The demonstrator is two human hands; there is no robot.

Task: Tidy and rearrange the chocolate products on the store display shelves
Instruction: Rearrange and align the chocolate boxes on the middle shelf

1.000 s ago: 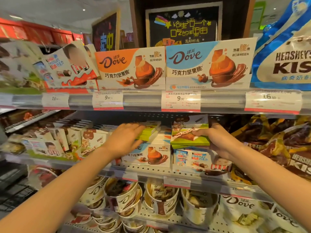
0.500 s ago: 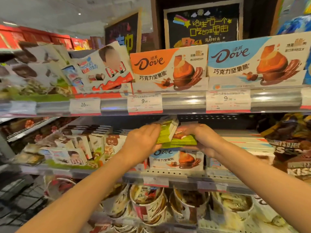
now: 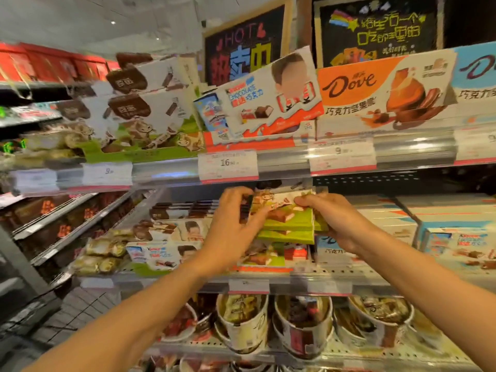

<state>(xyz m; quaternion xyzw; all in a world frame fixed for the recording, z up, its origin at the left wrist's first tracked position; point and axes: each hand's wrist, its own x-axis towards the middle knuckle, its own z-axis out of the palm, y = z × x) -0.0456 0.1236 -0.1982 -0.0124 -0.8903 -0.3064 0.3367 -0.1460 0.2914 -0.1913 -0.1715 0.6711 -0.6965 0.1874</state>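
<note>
2 bare arms reach up and far into the scene, hands close together.

The left hand (image 3: 236,224) has its back to the camera, fingers curled, thumb and fingertips pinching the left edge of a stack of green chocolate boxes (image 3: 288,224). The right hand (image 3: 336,224) grips the stack's right end, fingers curled over its top. Both forearms angle inward from the near corners.

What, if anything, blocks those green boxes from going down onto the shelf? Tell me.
Both hands already hold the stack of green boxes, left hand on its left end, right hand on its right. Directly beneath lies a red and green box on the middle shelf, so the stack would land on that, not on bare shelf.
</note>
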